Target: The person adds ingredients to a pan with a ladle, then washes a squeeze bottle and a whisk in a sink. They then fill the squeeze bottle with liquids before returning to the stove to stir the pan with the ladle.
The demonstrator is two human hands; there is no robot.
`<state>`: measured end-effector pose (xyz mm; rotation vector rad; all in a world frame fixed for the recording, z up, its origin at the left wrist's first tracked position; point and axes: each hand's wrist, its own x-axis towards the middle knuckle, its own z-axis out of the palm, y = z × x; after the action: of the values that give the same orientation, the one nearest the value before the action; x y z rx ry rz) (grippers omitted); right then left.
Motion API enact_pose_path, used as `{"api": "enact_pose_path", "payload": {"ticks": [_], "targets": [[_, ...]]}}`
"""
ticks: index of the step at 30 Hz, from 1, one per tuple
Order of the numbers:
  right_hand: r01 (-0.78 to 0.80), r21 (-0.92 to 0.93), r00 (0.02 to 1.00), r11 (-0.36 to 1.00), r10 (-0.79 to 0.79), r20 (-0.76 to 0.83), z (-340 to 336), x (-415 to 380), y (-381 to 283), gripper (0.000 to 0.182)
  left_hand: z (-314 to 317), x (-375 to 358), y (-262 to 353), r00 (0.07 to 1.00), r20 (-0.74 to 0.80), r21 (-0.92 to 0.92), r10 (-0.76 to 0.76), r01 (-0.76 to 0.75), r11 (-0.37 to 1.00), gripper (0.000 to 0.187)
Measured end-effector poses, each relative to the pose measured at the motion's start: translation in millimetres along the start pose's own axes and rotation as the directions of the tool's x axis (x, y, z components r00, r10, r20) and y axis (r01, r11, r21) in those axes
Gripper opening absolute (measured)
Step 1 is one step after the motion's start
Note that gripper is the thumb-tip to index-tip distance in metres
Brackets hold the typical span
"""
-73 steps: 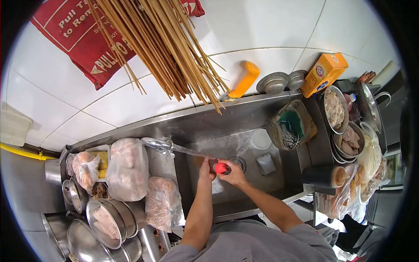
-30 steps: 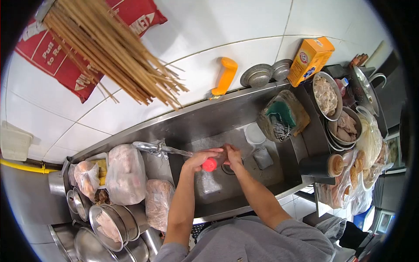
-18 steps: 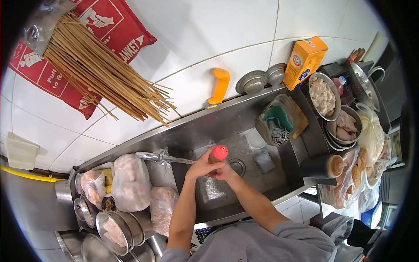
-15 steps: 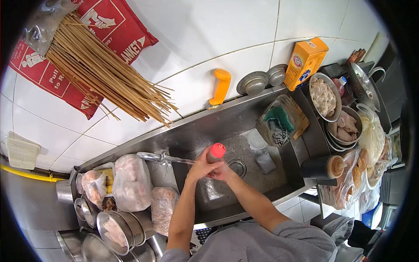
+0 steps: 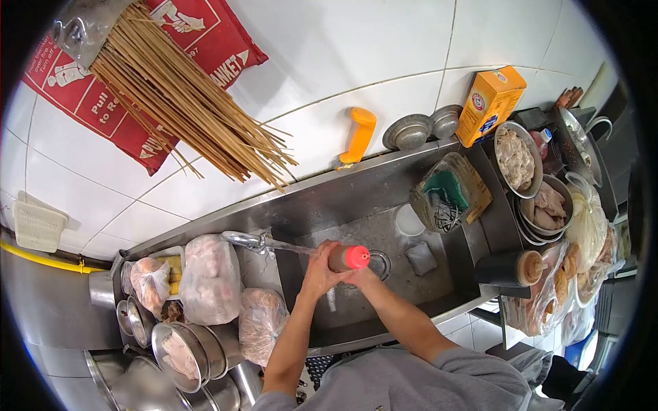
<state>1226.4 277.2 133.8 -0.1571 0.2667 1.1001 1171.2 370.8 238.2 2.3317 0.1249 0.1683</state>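
Over the metal sink [image 5: 425, 305], both my hands are wrapped round a squeeze bottle [image 5: 337, 259] with a red cap [image 5: 357, 257]. My left hand [image 5: 319, 272] grips its left side, and the cap points to the right and up toward the camera. My right hand [image 5: 358, 276] is closed on the lower side, its fingers partly hidden behind the bottle and the left hand. From the faucet [image 5: 245, 240], a stream of water runs onto the back of my left hand. Below, the drain [image 5: 381, 266] shows in the sink floor.
Inside the sink lie a white round container [image 5: 410, 220], a grey block [image 5: 421, 259] and a clear tub [image 5: 439, 198] holding a green scouring pad. Bagged meat [image 5: 211, 281] and steel bowls [image 5: 179, 351] crowd the left. Bowls of meat [image 5: 515, 159] and a dark sauce bottle [image 5: 504, 270] stand right.
My hands have moved slightly right and down with the bottle, whose cap now leans further right. Water keeps running onto my left hand. The whole view has shifted a little.
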Motion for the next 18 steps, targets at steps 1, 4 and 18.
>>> {"api": "enact_pose_path", "payload": {"ticks": [1, 4, 18], "targets": [[0.001, 0.011, 0.999, 1.000, -0.002, 0.034, 3.6, -2.6, -3.5, 0.027, 1.6, -1.4, 2.3, 0.999, -0.033, -0.008, 0.032, -0.033, 0.999, 0.066], [0.080, -0.162, 0.982, 0.984, -0.106, -0.159, 6.5, -3.1, -13.7, 0.024, 11.1, -0.1, 11.4, 0.991, -0.087, -0.040, 0.099, -0.102, 0.994, 0.061], [-0.059, -0.998, 0.980, -0.004, 0.189, -0.059, 65.8, 58.2, -8.2, 0.028, -14.6, -69.0, 52.7, 0.930, -0.285, -0.251, -0.230, 0.159, 0.955, 0.051]]}}
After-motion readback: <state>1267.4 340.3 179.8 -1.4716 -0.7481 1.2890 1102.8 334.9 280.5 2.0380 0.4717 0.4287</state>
